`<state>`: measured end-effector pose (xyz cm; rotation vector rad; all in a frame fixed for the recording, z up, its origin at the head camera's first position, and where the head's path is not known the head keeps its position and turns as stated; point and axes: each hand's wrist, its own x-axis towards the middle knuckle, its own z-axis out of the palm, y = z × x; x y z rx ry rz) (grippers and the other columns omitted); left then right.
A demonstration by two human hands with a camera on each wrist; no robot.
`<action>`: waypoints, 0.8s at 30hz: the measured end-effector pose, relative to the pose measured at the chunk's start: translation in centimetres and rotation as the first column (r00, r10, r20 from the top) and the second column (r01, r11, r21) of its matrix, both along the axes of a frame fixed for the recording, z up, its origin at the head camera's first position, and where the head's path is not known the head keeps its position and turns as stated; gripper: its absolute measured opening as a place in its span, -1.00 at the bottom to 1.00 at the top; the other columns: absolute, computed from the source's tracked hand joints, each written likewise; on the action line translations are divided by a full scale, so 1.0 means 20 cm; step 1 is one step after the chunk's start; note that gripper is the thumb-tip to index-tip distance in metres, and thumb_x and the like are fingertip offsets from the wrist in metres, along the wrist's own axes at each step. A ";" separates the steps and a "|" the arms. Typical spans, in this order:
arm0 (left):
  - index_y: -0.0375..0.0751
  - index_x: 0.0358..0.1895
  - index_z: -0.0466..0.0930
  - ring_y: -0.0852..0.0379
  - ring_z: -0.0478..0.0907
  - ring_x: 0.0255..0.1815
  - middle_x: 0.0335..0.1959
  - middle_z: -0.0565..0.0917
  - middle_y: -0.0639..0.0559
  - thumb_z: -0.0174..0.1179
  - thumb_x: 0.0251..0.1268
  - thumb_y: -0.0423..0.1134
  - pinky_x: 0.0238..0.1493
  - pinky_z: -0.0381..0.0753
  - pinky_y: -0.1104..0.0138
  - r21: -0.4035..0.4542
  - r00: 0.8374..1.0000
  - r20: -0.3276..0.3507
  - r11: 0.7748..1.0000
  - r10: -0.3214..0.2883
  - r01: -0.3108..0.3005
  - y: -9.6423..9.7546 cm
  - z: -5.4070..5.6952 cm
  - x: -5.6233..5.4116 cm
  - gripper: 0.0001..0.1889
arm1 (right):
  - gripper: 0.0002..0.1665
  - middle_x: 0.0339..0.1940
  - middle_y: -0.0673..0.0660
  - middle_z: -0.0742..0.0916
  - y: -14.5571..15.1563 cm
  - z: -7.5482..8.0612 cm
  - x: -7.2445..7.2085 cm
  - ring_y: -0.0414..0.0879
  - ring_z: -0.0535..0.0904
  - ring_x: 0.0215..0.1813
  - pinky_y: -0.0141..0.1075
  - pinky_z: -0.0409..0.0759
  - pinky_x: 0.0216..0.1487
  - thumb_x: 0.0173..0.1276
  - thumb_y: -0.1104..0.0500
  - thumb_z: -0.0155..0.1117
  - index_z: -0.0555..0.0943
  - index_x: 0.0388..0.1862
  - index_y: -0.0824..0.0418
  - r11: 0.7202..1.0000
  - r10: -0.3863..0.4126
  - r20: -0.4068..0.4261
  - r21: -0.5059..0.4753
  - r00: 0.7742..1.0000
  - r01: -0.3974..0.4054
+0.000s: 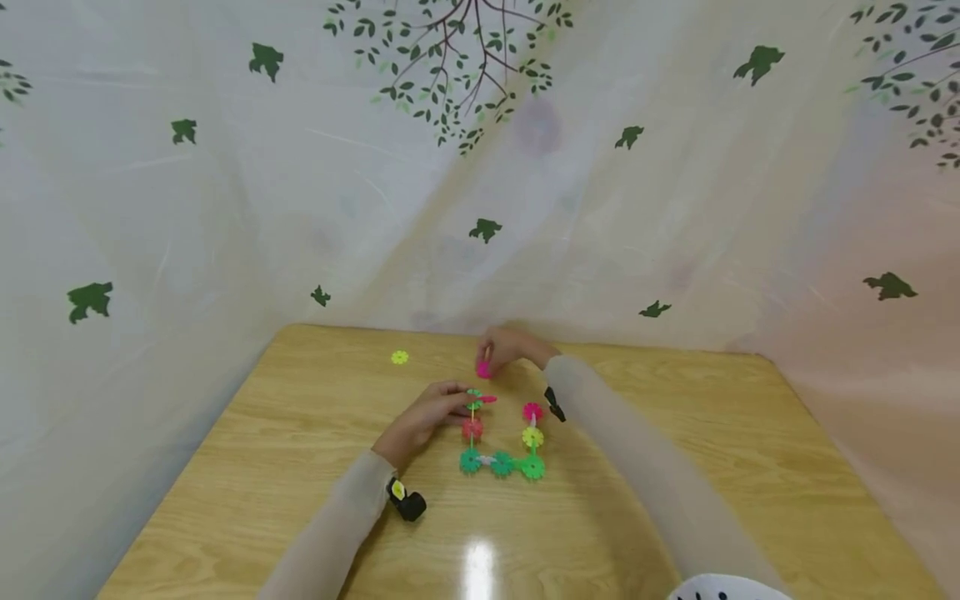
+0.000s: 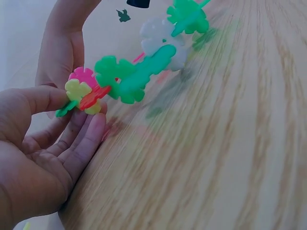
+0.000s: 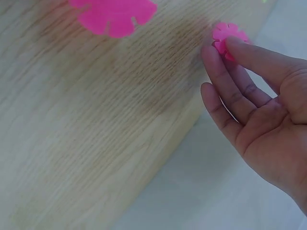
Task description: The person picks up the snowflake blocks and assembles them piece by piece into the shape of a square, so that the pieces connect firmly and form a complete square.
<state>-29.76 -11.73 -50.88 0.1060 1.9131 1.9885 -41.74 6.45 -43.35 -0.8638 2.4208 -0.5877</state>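
A U-shaped chain of interlocking flower-shaped plastic discs (image 1: 502,464) lies on the table, in green, teal, red, yellow, white and pink. My left hand (image 1: 427,417) pinches the chain's far left end, at a green disc (image 1: 474,398) with a pink one beside it. The left wrist view shows a yellow disc (image 2: 76,90) close to those fingertips. Beyond that end, my right hand (image 1: 506,346) holds a loose pink disc (image 3: 221,32) between thumb and fingers, apart from the chain. Another pink disc (image 1: 532,412) tops the chain's right arm.
A single yellow disc (image 1: 400,357) lies near the back edge of the wooden table (image 1: 240,467). Behind it hangs a pale curtain (image 1: 390,208) printed with leaves and birds. Each wrist carries a small black camera (image 1: 407,502).
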 end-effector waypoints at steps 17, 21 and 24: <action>-0.38 -0.03 0.56 0.21 0.65 -0.31 -0.28 0.68 0.04 0.18 0.45 -0.35 -0.24 0.74 0.41 0.057 0.974 -0.010 0.972 0.227 -0.226 0.07 0.00 -0.04 -0.83 | -0.69 -0.31 0.30 0.81 0.25 -0.04 0.14 0.18 0.78 -0.24 -0.02 0.79 -0.17 0.38 0.40 0.29 0.64 0.07 0.50 0.879 -0.185 0.158 -0.414 0.970 0.235; -0.36 0.02 0.55 0.22 0.66 -0.29 -0.25 0.69 0.03 0.19 0.46 -0.33 -0.24 0.73 0.43 0.038 0.969 -0.006 0.968 0.248 -0.248 0.08 -0.01 -0.05 -0.80 | -0.67 -0.33 0.32 0.81 0.27 -0.05 0.21 0.14 0.77 -0.29 -0.13 0.80 -0.18 0.38 0.39 0.32 0.64 0.08 0.53 0.824 -0.247 0.210 -0.468 0.946 0.319; -0.39 0.06 0.55 0.23 0.65 -0.30 -0.25 0.68 0.04 0.20 0.46 -0.33 -0.25 0.73 0.44 0.042 0.967 -0.006 0.966 0.255 -0.255 0.08 -0.01 -0.04 -0.77 | -0.67 -0.39 0.24 0.81 0.28 -0.08 0.24 -0.02 0.74 -0.37 -0.23 0.78 -0.22 0.35 0.41 0.34 0.64 0.07 0.54 0.784 -0.281 0.262 -0.493 0.923 0.378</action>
